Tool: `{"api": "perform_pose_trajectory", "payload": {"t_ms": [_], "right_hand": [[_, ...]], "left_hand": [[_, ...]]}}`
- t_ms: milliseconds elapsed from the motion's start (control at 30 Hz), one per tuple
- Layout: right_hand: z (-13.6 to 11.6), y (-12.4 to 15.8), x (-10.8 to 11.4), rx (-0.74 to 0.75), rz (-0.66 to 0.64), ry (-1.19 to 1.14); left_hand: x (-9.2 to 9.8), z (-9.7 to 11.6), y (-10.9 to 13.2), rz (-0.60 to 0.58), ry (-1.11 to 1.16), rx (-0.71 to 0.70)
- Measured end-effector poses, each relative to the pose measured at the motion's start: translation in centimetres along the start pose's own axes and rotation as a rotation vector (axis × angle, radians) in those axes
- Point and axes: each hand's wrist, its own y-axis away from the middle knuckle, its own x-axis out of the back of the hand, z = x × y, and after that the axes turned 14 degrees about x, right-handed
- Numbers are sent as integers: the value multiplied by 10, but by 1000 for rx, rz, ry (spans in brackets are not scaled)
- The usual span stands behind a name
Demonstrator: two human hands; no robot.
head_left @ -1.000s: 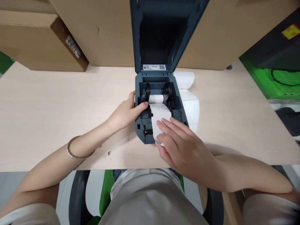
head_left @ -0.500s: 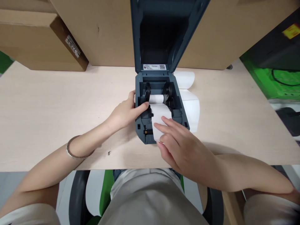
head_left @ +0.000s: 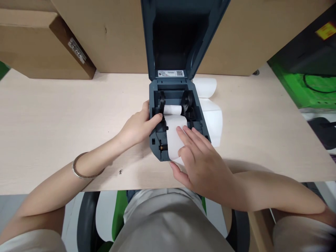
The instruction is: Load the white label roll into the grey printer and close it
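My right hand (head_left: pixel 202 164) had slid farther along the paper strip (head_left: pixel 172 138), toward the roll (head_left: pixel 172 110). The printer (head_left: pixel 154 148) stood open mid-table. My left hand (head_left: pixel 136 127) clasped its left wall. The right lay flat, fingers apart, pressing the strip. I judged this was smoothing; next, the strip needed straight alignment.

I see a pale wood desk (head_left: pixel 52 115) under the left hand (head_left: pixel 136 127), cardboard boxes (head_left: pixel 47 45) stacked beyond it, and green flooring (head_left: pixel 301 84) well right of the right hand (head_left: pixel 204 168), in even light.
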Motion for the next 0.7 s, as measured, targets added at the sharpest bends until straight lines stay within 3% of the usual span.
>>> {"api": "perform_pose_trajectory", "payload": {"t_ms": [233, 300, 367, 433, 500, 533, 633, 700], "right_hand": [[-4, 5, 8, 33, 17, 125], [-6, 9, 11, 92, 64, 125], [-8, 13, 13, 198, 136, 92], [-9, 18, 13, 315, 198, 80], [-9, 22, 14, 403, 219, 86], [-7, 23, 16, 421, 218, 78], [14, 22, 28, 425, 208, -45], [44, 13, 42, 379, 171, -145]], "left_hand": [[-1, -1, -2, -20, 90, 2], [-2, -4, -1, -29, 77, 3], [-3, -10, 2, 48, 31, -85], [-5, -19, 5, 263, -38, -316], [-7, -29, 8, 487, -112, -712], [-8, -32, 9, 540, -160, -950], [-13, -37, 14, 534, -394, -1550], [-18, -38, 19, 565, -552, -1724]]}}
